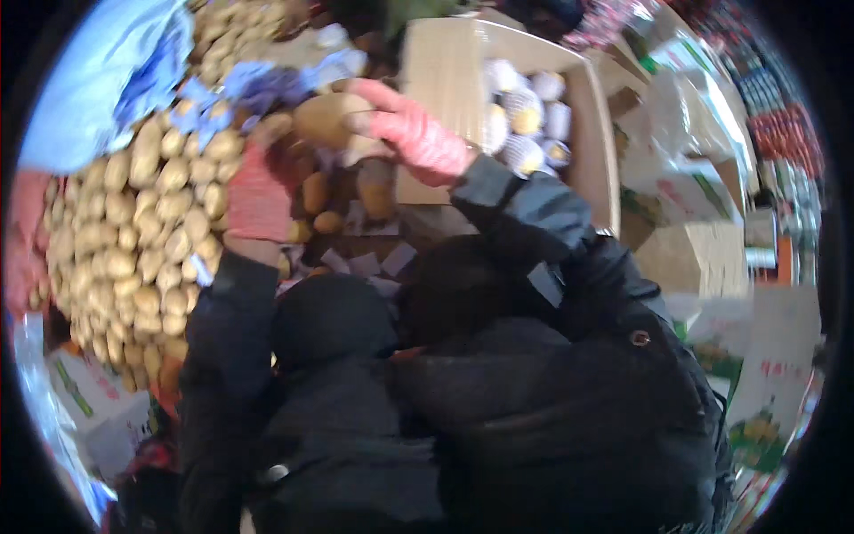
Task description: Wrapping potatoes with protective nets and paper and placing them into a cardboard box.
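Observation:
My right hand [418,135], in a pink-coral knit glove, reaches in above the middle heap. Its fingers close on the right end of a large tan oval potato [322,122], blurred by motion. My left hand [260,194], gloved the same way, is upright just left of and below that potato. Its fingertips are dark and smeared, so whether they grip anything does not show. Below the hands lie more brown rounded pieces [377,189] and small white paper slips [398,258].
A big heap of potatoes [142,222] fills the left, with blue sheeting [98,89] behind it. Right of my right hand stands an open cardboard box [605,133] holding several foam-netted round pieces [525,120]. Printed cartons [685,191] crowd the far right.

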Motion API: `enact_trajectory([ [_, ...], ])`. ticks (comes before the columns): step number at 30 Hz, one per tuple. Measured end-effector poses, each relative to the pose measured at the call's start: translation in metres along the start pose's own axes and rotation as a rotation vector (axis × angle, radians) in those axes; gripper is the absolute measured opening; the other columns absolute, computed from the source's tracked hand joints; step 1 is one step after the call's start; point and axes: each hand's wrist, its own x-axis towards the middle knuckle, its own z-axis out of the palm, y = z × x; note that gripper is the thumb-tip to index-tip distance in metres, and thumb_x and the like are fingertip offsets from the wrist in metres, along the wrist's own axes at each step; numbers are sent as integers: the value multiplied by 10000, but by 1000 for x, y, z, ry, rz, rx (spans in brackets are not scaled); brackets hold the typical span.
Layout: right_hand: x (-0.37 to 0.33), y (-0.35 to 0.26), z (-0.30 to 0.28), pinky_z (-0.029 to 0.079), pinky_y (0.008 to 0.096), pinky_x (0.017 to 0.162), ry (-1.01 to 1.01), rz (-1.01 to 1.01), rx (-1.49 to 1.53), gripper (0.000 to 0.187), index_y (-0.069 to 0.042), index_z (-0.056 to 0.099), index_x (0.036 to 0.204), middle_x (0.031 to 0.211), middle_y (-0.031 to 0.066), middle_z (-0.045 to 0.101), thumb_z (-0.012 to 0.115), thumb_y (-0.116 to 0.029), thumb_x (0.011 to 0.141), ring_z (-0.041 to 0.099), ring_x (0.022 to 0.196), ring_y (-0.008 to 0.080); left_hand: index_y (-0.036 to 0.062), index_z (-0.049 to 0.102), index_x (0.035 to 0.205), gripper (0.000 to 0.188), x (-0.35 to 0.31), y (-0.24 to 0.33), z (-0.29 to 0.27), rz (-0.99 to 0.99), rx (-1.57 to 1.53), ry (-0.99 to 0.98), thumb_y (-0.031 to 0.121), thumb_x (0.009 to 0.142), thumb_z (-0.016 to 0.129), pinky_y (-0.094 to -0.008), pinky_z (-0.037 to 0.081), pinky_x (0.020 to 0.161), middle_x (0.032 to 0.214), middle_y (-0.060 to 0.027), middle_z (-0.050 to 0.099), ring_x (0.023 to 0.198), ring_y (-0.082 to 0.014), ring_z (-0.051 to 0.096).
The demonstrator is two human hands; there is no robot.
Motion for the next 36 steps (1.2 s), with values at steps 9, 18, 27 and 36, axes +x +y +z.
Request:
enact_trajectory([
  [9, -99, -35, 4, 572, 323, 723, 173, 61, 207, 648, -95, 396, 1442, 1274, 134, 584, 652, -342, 900, 632, 1081, 203, 37, 510, 1183, 461, -32, -15, 79, 13, 272, -58, 178, 819, 755, -316, 503, 858, 1136, -65, 617, 961, -191, 618],
  [18, -136, -51, -47, 469, 428, 979, 610, 41, -1271, 750, -30, 474, 1370, 1259, 233, 558, 758, -248, 710, 561, 1183, 352, 76, 603, 1188, 417, -38, 5, 60, 387, 974, -102, 72, 788, 721, -262, 505, 761, 977, -28, 662, 827, -113, 603],
  [27, -283, 64, -320, 456, 413, 1020, -750, 440, -1734, 556, -73, 573, 1196, 1185, 145, 609, 742, -255, 698, 560, 1142, 353, 40, 633, 1145, 295, -10, -87, -189, 28, 1110, 426, 165, 880, 663, -321, 508, 767, 974, -119, 674, 838, -211, 638],
  [36, -206, 27, -240, 486, 351, 937, 480, 459, -1554, 250, -25, 679, 1112, 1168, 140, 660, 637, -145, 897, 641, 1059, 280, 124, 688, 1106, 296, 82, -211, -182, 50, 1225, 137, 251, 840, 672, -418, 523, 838, 1228, -151, 619, 970, -302, 631],
])
